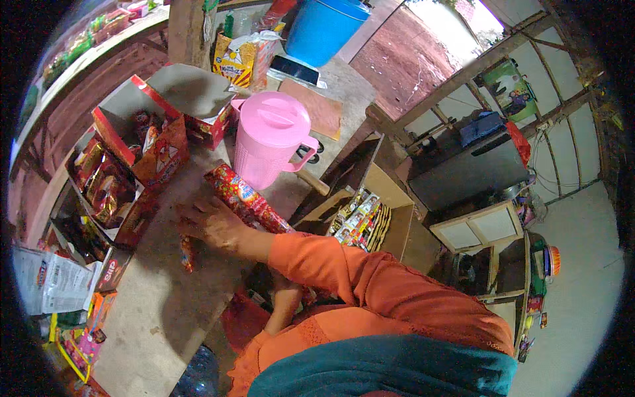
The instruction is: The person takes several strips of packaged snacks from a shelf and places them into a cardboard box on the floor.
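Observation:
My right hand (211, 223) reaches over the tabletop, palm down, with its fingers blurred and in shadow. A small red snack packet (186, 254) lies against its thumb side; I cannot tell whether it is gripped. Close above the hand is a long red printed packet (248, 196), its lower end covered by my orange sleeve. My left hand (285, 293) is low by my body at the table's near edge, over a dark red bag or cloth (243, 315) and some red packets. Its fingers are mostly hidden under the right forearm.
A pink lidded plastic jug (273, 134) stands beside the long packet. Cardboard boxes of snacks (104, 183) line the far edge. A carton of sachets (364, 218) sits at the right. Behind are a blue bucket (325, 32) and a wooden handle (312, 182).

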Action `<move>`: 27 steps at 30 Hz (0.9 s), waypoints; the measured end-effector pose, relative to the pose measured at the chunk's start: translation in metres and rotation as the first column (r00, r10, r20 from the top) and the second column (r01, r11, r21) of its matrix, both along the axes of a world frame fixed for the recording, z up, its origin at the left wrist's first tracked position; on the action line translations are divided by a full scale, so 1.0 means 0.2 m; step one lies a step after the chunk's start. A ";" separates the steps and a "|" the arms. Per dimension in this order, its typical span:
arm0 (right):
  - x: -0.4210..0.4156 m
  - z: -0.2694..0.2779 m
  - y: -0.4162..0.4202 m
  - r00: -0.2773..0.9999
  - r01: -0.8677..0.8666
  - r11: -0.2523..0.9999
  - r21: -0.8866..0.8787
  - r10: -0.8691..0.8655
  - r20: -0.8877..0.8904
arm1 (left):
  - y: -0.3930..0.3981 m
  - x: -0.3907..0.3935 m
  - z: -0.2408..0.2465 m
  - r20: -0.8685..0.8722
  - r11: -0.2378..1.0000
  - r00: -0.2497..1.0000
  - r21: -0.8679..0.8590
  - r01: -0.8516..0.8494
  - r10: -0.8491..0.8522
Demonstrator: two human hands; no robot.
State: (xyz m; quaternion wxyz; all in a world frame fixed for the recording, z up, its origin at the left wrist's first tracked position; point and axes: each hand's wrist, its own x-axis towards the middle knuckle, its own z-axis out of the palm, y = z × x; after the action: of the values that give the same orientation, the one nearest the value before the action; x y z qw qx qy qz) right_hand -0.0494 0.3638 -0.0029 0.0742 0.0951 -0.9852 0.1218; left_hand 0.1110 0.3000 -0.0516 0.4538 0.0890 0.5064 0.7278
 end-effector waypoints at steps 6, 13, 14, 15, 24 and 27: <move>0.00 0.27 0.08 0.992 -0.022 0.931 -0.364 0.066 0.109 | -0.01 -0.02 -0.02 0.031 1.000 0.999 -0.010 -0.006 0.006; 0.24 0.31 0.35 0.993 -0.063 0.935 -0.350 0.093 0.070 | -0.02 -0.06 0.08 0.165 0.999 0.986 -0.038 -0.027 0.033; 0.25 0.27 0.36 0.977 -0.047 0.963 -0.264 0.099 0.187 | -0.03 -0.06 0.13 0.214 0.998 0.976 -0.031 -0.046 0.051; 0.24 0.28 0.35 0.975 -0.050 0.959 -0.277 0.107 0.196 | -0.04 -0.06 0.11 0.204 0.998 0.978 0.041 -0.041 0.031; 0.26 0.29 0.20 0.996 0.022 0.994 -0.108 -0.013 0.085 | -0.09 -0.13 0.15 0.052 0.976 0.979 0.107 0.190 -0.196; 0.28 0.27 0.19 0.985 0.151 0.972 -0.181 -0.132 0.115 | -0.05 -0.09 0.07 0.028 0.994 1.000 0.107 0.000 -0.003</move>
State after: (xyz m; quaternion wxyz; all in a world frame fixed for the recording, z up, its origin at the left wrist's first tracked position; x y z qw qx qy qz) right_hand 0.0059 0.4008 0.0521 0.0411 0.0106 -0.9760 0.2137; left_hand 0.0924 0.2897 -0.0370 0.4562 0.1031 0.4602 0.7546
